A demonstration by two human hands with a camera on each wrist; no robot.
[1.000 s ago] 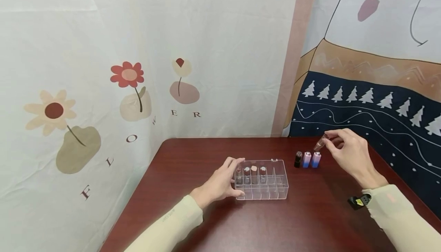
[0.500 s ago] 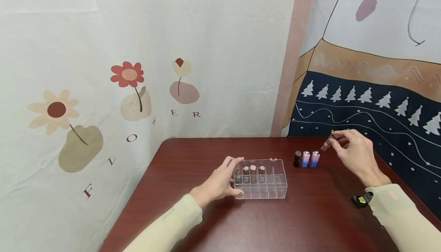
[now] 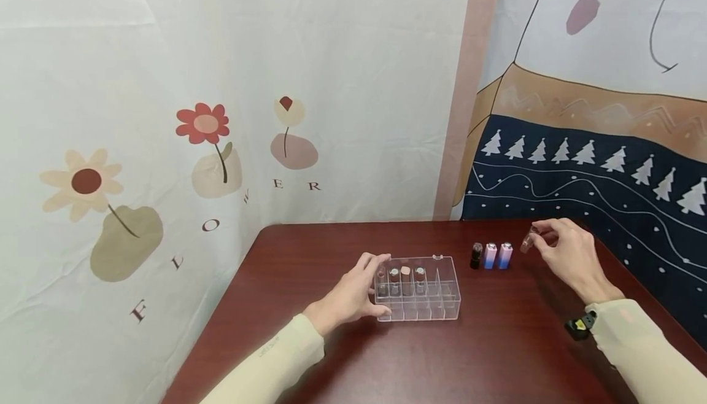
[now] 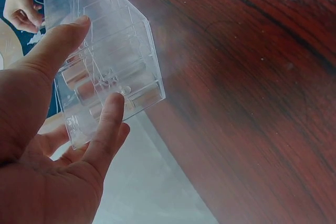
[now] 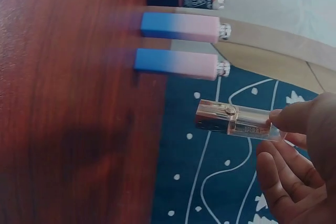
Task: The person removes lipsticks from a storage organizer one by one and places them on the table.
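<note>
My left hand (image 3: pixel 349 290) grips the left end of a clear divided organizer box (image 3: pixel 431 312), thumb at the front and fingers at the back. In the left wrist view, the thumb and fingers (image 4: pixel 111 116) lie against its clear walls. Several lipstick tubes (image 3: pixel 405 281) stand in the left compartments of its back row. My right hand (image 3: pixel 571 256) pinches a lipstick (image 5: pixel 231 119) with a clear end and a shiny rose-gold end, tilted over the table's right side. Left of it stand two pink-and-blue lipsticks (image 5: pixel 178 62) and a black lipstick (image 3: pixel 476 256).
The dark red wooden table (image 3: pixel 309 244) meets a pale flower-print cloth (image 3: pixel 359 85) at the back. A navy cloth with white trees (image 3: pixel 574 177) hangs along its right edge, close behind my right hand. A small black device (image 3: pixel 579 326) sits at my right wrist.
My right hand has moved right with the lipstick, away from the pink-and-blue ones, then lower toward the table. The left hand and the organizer box stay in place.
</note>
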